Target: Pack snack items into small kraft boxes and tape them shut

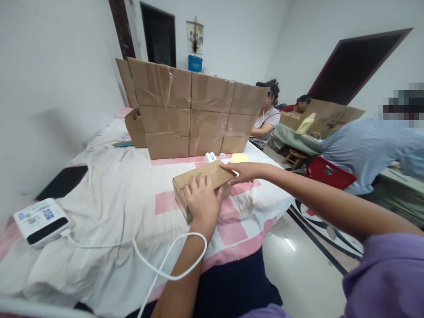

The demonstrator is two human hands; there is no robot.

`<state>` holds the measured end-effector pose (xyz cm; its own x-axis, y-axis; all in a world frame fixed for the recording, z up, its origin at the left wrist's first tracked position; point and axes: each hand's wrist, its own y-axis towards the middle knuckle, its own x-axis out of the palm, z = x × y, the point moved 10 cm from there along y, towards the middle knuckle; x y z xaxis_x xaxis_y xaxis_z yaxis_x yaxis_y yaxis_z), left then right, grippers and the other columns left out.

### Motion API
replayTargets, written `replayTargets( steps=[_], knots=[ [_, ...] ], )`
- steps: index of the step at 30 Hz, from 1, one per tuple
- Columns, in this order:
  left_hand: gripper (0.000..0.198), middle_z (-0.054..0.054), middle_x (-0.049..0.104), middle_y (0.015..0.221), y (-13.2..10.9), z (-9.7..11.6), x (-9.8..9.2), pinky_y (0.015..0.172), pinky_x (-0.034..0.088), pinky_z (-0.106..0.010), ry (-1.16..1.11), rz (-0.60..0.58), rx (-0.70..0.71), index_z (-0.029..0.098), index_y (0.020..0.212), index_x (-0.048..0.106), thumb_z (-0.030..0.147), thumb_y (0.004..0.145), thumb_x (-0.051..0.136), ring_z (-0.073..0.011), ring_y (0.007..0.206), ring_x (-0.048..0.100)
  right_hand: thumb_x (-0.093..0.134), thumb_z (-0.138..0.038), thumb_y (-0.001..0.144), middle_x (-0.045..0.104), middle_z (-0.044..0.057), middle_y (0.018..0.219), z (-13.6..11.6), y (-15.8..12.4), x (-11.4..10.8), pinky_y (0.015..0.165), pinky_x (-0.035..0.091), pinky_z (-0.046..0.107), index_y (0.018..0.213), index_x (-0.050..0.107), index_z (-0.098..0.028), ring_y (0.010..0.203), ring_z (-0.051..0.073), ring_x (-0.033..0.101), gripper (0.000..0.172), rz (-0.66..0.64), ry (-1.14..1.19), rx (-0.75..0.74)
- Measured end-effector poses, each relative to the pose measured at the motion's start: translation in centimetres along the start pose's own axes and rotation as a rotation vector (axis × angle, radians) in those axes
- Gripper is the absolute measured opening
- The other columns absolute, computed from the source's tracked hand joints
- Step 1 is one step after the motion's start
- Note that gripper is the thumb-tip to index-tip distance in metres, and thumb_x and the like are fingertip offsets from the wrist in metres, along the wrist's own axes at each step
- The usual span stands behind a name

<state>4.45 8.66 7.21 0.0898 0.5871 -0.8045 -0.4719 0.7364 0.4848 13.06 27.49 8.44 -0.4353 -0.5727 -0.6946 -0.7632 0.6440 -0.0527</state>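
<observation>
A small brown cardboard box (195,181) with its top closed lies on the cloth-covered table. Across the near part of its top rests my left hand (203,198), palm down, with fingers slightly apart and the thumb by the right edge. My right hand (243,171) grips the box's right end, fingers at the far corner and thumb at the nearer one. Just behind the box are a small white object (210,157), whose kind I cannot make out, and a yellow sheet (240,157). The box's underside is hidden.
Taped cardboard boxes (168,121) form a wall across the table's back. To the left lie a white device (43,221) and a dark flat item (62,182). A white cable (155,270) loops over my left forearm. Other people sit at the right, one near a red chair (329,174).
</observation>
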Motion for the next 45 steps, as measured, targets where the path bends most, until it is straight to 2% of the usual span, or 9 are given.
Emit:
replayTargets(
  steps=[4, 9, 15, 19, 26, 32, 36, 39, 45],
  knots=[
    [0.043, -0.011, 0.062, 0.141, 0.1, -0.1, 0.3, 0.109, 0.036, -0.054, 0.016, 0.007, 0.004, 0.02, 0.125, 0.063, 0.044, 0.089, 0.058, -0.0348, 0.133, 0.049, 0.091, -0.024, 0.059, 0.067, 0.008, 0.134, -1.0, -3.9, 1.9, 0.095, 0.054, 0.031, 0.136, 0.063, -0.025, 0.114, 0.026, 0.069, 0.082, -0.085, -0.254, -0.144],
    [0.044, -0.006, 0.064, 0.141, 0.5, -0.8, 0.7, 0.107, 0.038, -0.052, 0.027, 0.018, 0.121, 0.024, 0.124, 0.066, 0.05, 0.09, 0.056, -0.0326, 0.131, 0.053, 0.081, -0.028, 0.077, 0.059, 0.014, 0.145, -1.1, -8.3, 1.8, 0.104, 0.05, 0.04, 0.145, 0.056, -0.024, 0.117, 0.029, 0.068, 0.072, -0.067, -0.376, -0.2],
    [0.053, 0.002, 0.066, 0.139, 0.5, -2.1, 0.9, 0.106, 0.043, -0.044, 0.002, -0.03, 0.402, 0.029, 0.132, 0.064, 0.058, 0.088, 0.059, -0.0276, 0.133, 0.057, 0.083, -0.037, 0.077, 0.027, 0.013, 0.167, -1.4, -9.2, 3.2, 0.118, 0.036, 0.042, 0.149, 0.052, -0.026, 0.148, 0.033, 0.04, 0.079, -0.045, -0.237, -0.4],
    [0.053, 0.004, 0.064, 0.14, 0.4, -2.2, 1.0, 0.104, 0.045, -0.042, 0.058, -0.022, 0.45, 0.031, 0.132, 0.064, 0.058, 0.087, 0.06, -0.0273, 0.133, 0.057, 0.079, -0.036, 0.082, 0.017, 0.014, 0.17, -0.4, -9.6, 4.4, 0.119, 0.036, 0.044, 0.151, 0.051, -0.028, 0.151, 0.034, 0.035, 0.075, -0.038, -0.215, -0.496],
    [0.054, 0.005, 0.065, 0.138, -0.3, -1.9, 0.8, 0.097, 0.047, -0.038, 0.112, 0.074, 0.536, 0.031, 0.134, 0.062, 0.06, 0.089, 0.056, -0.0261, 0.128, 0.061, 0.073, -0.038, 0.087, 0.025, 0.021, 0.166, -0.5, -10.6, 4.3, 0.118, 0.037, 0.044, 0.148, 0.052, -0.019, 0.154, 0.032, 0.029, 0.068, 0.069, -0.211, -0.671],
    [0.062, 0.0, 0.068, 0.137, -0.9, -1.6, 0.2, 0.098, 0.048, -0.04, 0.042, 0.111, 0.626, 0.027, 0.138, 0.057, 0.06, 0.086, 0.063, -0.0282, 0.127, 0.061, 0.066, -0.043, 0.091, 0.048, 0.025, 0.152, 0.1, -11.6, 2.6, 0.102, 0.05, 0.042, 0.111, 0.066, -0.014, 0.131, 0.03, 0.058, 0.035, 0.238, -0.033, -0.97],
    [0.058, 0.0, 0.069, 0.135, -0.5, -1.7, 0.0, 0.097, 0.047, -0.04, 0.048, 0.124, 0.579, 0.027, 0.14, 0.054, 0.055, 0.089, 0.062, -0.0275, 0.128, 0.06, 0.05, -0.031, 0.099, 0.073, 0.014, 0.114, 8.3, -7.9, 0.1, 0.085, 0.054, 0.032, 0.096, 0.066, -0.016, 0.096, 0.021, 0.07, 0.022, 0.442, -0.155, -0.566],
    [0.058, 0.0, 0.068, 0.136, -0.2, -1.5, 0.2, 0.097, 0.047, -0.04, 0.063, 0.113, 0.575, 0.028, 0.142, 0.053, 0.055, 0.091, 0.06, -0.0272, 0.129, 0.059, 0.048, -0.022, 0.097, 0.068, 0.011, 0.126, 16.2, -4.9, -2.9, 0.085, 0.051, 0.03, 0.12, 0.067, -0.017, 0.099, 0.02, 0.068, 0.03, 0.465, -0.444, -0.128],
    [0.06, 0.001, 0.067, 0.138, 0.1, -1.4, 0.8, 0.097, 0.045, -0.039, 0.091, 0.069, 0.57, 0.029, 0.143, 0.051, 0.058, 0.091, 0.058, -0.0264, 0.131, 0.058, 0.052, -0.035, 0.098, 0.051, 0.008, 0.145, 24.0, 0.1, -5.3, 0.086, 0.049, 0.029, 0.148, 0.05, -0.027, 0.11, 0.023, 0.065, 0.051, 0.121, -0.574, 0.175]
  ],
)
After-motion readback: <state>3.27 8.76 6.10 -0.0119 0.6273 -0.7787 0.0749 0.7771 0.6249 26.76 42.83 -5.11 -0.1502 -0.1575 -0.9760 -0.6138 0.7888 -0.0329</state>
